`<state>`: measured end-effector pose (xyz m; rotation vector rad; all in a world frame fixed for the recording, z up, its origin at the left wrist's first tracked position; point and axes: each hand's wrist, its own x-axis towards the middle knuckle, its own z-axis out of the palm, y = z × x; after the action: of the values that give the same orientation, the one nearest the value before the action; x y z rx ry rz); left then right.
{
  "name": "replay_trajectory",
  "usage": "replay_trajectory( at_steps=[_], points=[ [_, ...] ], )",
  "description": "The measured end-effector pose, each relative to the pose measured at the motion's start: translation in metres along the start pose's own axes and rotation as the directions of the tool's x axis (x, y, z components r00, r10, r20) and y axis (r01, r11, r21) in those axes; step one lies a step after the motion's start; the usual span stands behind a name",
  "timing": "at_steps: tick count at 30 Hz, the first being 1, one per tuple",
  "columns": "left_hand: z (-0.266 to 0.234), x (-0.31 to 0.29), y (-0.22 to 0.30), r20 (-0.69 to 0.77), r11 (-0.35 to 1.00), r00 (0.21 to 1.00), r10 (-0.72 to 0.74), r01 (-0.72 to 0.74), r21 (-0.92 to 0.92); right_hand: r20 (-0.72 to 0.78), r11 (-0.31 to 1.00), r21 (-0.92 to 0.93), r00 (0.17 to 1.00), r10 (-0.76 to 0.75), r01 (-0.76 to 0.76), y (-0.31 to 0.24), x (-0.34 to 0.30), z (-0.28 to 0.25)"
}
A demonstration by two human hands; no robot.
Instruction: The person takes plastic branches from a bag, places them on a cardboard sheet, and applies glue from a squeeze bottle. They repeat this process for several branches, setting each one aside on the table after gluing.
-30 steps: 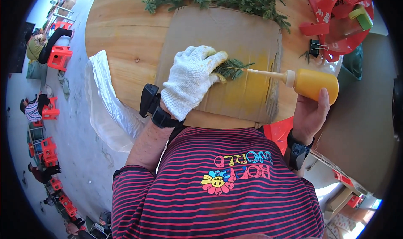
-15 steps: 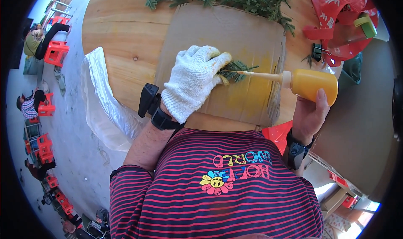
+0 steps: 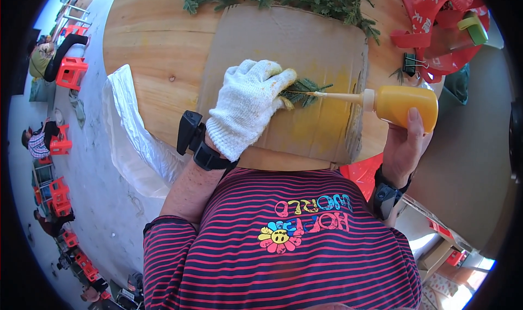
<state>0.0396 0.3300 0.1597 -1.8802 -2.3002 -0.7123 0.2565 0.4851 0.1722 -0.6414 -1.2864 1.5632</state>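
Observation:
My left hand (image 3: pixel 248 106), in a white knit glove with yellow stains, pinches a small green fir sprig (image 3: pixel 303 91) over the cardboard sheet. The sprig's leafy end sticks out to the right of the thumb and forefinger. My bare right hand (image 3: pixel 406 146) grips a squeeze bottle (image 3: pixel 407 106) of yellow-orange liquid, lying on its side with its long thin nozzle pointing left. The nozzle's tip meets the sprig close to my gloved fingertips. Under both lies the cardboard sheet (image 3: pixel 261 43), smeared with yellow to the right.
More fir branches (image 3: pixel 327 2) lie along the far side of the round wooden table (image 3: pixel 147 54). A red printed bag (image 3: pixel 436 21), a black binder clip (image 3: pixel 409 65) and a green-capped clear bottle (image 3: pixel 473 29) sit at the far right. White plastic film (image 3: pixel 133 125) hangs over the left edge. People sit on red stools (image 3: pixel 71 73) beyond.
Both hands hold nearly the same pose. The squeeze bottle is tilted slightly more level, its base a little higher; the nozzle tip remains at the sprig. The whole view has shifted slightly.

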Motion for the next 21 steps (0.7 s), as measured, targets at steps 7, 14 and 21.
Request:
replay_trajectory(
  at_steps=[7,14,21],
  points=[
    [0.003,-0.001,-0.001,-0.075,0.999,0.996,0.040,-0.039,0.010,-0.026,0.998,-0.060,0.999,-0.019,0.018,-0.004,0.003,-0.006],
    [0.003,-0.001,-0.003,-0.062,0.999,0.997,0.037,-0.038,-0.018,-0.057,0.995,-0.095,0.998,-0.033,0.028,-0.010,0.003,-0.012],
    [0.002,0.000,-0.002,-0.058,0.999,0.998,0.037,-0.038,-0.019,-0.073,0.995,-0.088,0.996,-0.046,0.040,-0.011,0.005,-0.021]
  ],
)
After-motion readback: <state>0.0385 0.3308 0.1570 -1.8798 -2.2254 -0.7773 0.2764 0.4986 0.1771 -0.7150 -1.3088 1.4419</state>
